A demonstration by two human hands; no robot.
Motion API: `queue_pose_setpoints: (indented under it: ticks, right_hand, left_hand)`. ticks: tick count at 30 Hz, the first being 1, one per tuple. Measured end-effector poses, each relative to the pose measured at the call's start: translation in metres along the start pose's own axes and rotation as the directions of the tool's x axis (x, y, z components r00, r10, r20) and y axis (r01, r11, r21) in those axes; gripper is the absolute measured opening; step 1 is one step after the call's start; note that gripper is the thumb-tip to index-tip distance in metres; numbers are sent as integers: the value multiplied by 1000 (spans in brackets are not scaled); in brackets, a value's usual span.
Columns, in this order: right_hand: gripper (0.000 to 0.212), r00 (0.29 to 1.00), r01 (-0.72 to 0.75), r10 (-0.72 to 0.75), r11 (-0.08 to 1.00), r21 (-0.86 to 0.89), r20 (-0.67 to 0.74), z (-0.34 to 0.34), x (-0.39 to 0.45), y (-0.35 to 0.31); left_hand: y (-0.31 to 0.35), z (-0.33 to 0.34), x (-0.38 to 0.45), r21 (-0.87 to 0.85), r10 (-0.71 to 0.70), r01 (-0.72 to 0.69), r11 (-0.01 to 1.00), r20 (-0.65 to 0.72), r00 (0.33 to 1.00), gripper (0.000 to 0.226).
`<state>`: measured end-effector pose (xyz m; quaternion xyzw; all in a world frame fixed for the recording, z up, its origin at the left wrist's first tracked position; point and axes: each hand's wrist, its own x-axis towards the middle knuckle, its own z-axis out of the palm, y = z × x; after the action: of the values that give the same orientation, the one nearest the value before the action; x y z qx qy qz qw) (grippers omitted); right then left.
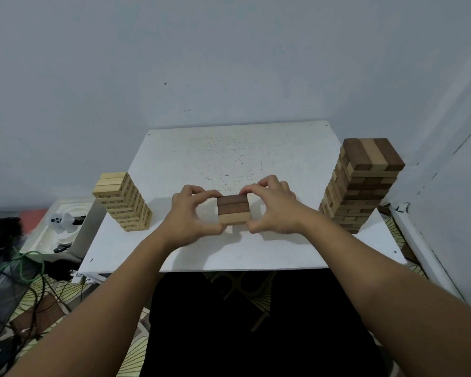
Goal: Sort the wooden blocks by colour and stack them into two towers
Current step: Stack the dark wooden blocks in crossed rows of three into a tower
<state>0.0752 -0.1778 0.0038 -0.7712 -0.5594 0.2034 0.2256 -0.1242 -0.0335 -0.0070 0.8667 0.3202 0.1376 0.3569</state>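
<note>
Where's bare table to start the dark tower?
Free: the back of the table, behind both hands, between the light tower and mixed tower; also the front strip. Crowded: centre, where left hand and right hand grip three blocks.

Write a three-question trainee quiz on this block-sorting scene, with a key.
1. True or false: the tower on the right holds only dark blocks.
2. What do the left hand and right hand hold between them?
3. The tower on the left is: A) all light, B) all dark, C) mixed.

Key: 1. False, it mixes dark and light. 2. A row of three blocks, two dark and one light, on the white table. 3. A.
</note>
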Motion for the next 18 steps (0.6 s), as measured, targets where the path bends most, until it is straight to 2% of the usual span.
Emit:
queue_pose_setpoints:
  ticks: [5,11,18]
  right_hand:
    - [72,991,88,-91,995,-38,-97,-40,11,-29]
    - [70,968,166,-201,963,-213,-152,-90,9,-59]
    - [66,958,115,-192,939,-325,-215,-138,-16,-57]
  left_hand:
    - [31,-39,3,28,62,-59,998,-82,995,66]
    - [69,-65,6,78,145,-133,988,-175,974,65]
    - [115,-65,18,109,239,-222,969,-179,954,64]
